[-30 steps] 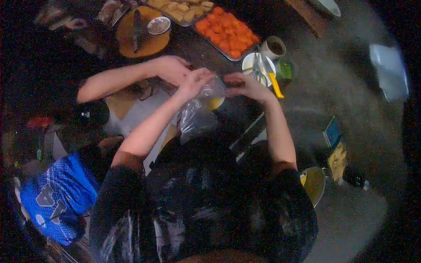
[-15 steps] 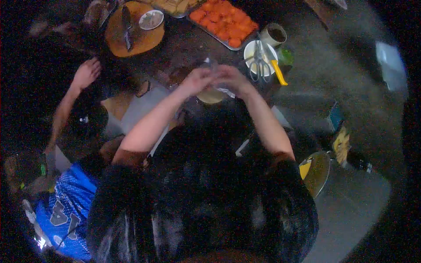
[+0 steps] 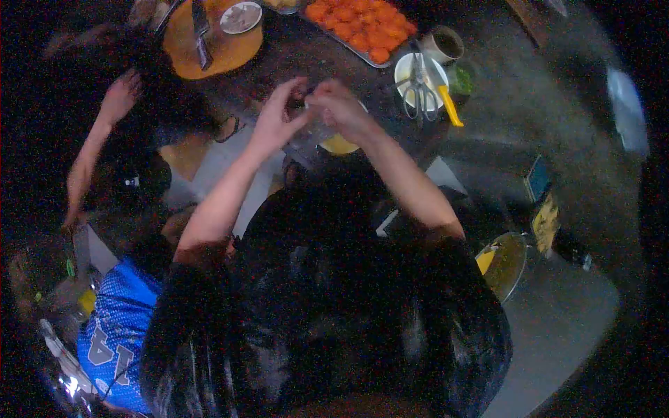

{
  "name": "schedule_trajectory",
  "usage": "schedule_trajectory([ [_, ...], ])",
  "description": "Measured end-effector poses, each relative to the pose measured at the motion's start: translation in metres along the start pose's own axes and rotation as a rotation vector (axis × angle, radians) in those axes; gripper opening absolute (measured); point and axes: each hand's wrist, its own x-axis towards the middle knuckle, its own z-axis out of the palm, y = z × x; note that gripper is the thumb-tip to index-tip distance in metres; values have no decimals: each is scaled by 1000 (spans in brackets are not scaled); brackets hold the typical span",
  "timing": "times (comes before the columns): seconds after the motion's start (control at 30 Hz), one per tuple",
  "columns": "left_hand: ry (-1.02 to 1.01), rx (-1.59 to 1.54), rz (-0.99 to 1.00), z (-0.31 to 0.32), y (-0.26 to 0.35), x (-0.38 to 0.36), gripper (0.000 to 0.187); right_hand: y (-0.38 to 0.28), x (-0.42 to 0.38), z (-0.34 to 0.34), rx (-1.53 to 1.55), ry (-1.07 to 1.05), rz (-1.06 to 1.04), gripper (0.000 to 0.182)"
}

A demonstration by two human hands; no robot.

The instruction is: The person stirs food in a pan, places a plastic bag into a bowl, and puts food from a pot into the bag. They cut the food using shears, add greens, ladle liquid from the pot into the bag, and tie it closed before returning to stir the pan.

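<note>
My left hand (image 3: 275, 118) and my right hand (image 3: 341, 108) meet over the dark table, fingertips pinched together on the top of a clear plastic bag (image 3: 317, 131). The bag is bunched small between the hands and hard to make out. Something round and yellow (image 3: 339, 145) shows just below my right hand; I cannot tell whether it lies in the bag or on the table.
A tray of orange pieces (image 3: 359, 28), a round wooden board (image 3: 216, 45) with a knife, a small bowl (image 3: 240, 15), a plate with scissors (image 3: 418, 73) and a cup (image 3: 446, 43) lie beyond. Another person in a blue jersey (image 3: 111, 341) sits left, hand (image 3: 118, 97) raised. A pan (image 3: 505, 268) is lower right.
My hands have come together and moved farther out, gathering the hanging bag into a small bunch. The other person's hand left the bag and drew back to the left.
</note>
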Motion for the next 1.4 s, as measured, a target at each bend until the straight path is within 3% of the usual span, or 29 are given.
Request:
schedule_trajectory([
  [0.07, -101, 149, -13, 7, -48, 0, 35, -14, -1, 6, -234, -141, -251, 14],
  [0.1, -202, 286, -23, 5, -64, -2, 34, -11, 2, 3, -236, -144, -252, 14],
  [0.13, -201, 286, -24, 1, -59, 4, 34, -4, 9, -9, -659, -153, -498, 13],
  [0.17, -166, -163, -331, -5, -46, 14, 30, -1, 11, -14, -1082, -156, -736, 12],
  [0.2, -122, -617, -639, -11, -36, 19, 28, 5, 12, -16, -1078, -159, -726, 12],
  [0.23, -122, -617, -646, -16, -30, 22, 28, 7, 12, -17, -1270, 66, -662, 12],
  [0.27, -144, -933, -746, -22, -26, 26, 25, 7, 14, -17, -1453, 302, -592, 13],
  [0.3, -163, -1251, -836, -27, -26, 29, 22, 8, 18, -19, -1452, 302, -593, 13],
  [0.33, -160, -1251, -835, -26, -35, 28, 22, 9, 24, -22, -1477, 310, -542, 15],
  [0.4, -200, -75, -282, -20, -68, 18, 31, 18, 42, -36, -1501, 309, -483, 18],
  [0.43, -204, 504, 12, -18, -76, 14, 36, 23, 57, -50, -1558, 237, -585, 18],
  [0.47, -227, 622, -206, -24, -59, 17, 46, 20, 60, -55, -1610, 164, -690, 19],
  [0.5, -224, 625, -206, -22, -68, 18, 46, 18, 63, -63, -1609, 163, -695, 19],
  [0.57, -37, 825, -161, -23, -78, 17, 48, 1, 53, -66, -714, -120, -702, 26],
  [0.6, -76, 717, -283, -25, -79, 13, 53, 13, 54, -82, -720, -120, -703, 26],
  [0.67, -95, 688, -279, -28, -77, 7, 56, 53, 58, -115, -677, 294, -484, 28],
  [0.7, -122, 666, -274, -29, -76, 5, 59, 60, 50, -107, -677, 296, -484, 28],
  [0.77, -115, 636, -260, -33, -57, 7, 58, 76, 25, -81, -1400, 391, -475, 29],
  [0.87, -134, 629, -252, -27, -67, 11, 55, 123, 60, -99, -1590, 365, -505, 29],
  [1.0, -101, 596, -158, -28, -87, 26, 52, 79, 37, -102, -1446, 291, -528, 25],
  [1.07, -109, 477, -170, -28, -97, 33, 53, 53, 17, -102, -1240, 282, -322, 28],
  [1.1, -118, 359, -181, -27, -104, 37, 55, 47, 10, -106, -1246, 279, -329, 28],
  [1.17, -137, 362, -177, -13, -139, 37, 56, 38, -3, -112, -1393, 299, -594, 20],
  [1.23, -160, 372, -175, -5, -147, 41, 58, -4, -17, -92, -1345, 298, -731, 20],
  [1.3, -520, 504, -364, 10, -131, 52, 62, -53, -27, -69, -1283, 289, -936, 24],
  [1.33, -521, 502, -360, 22, -141, 51, 62, -74, -26, -58, -1273, 270, -1013, 22],
  [1.4, -896, 454, -230, 50, -170, 46, 62, -107, -15, -37, -1317, 255, -1261, 17],
])
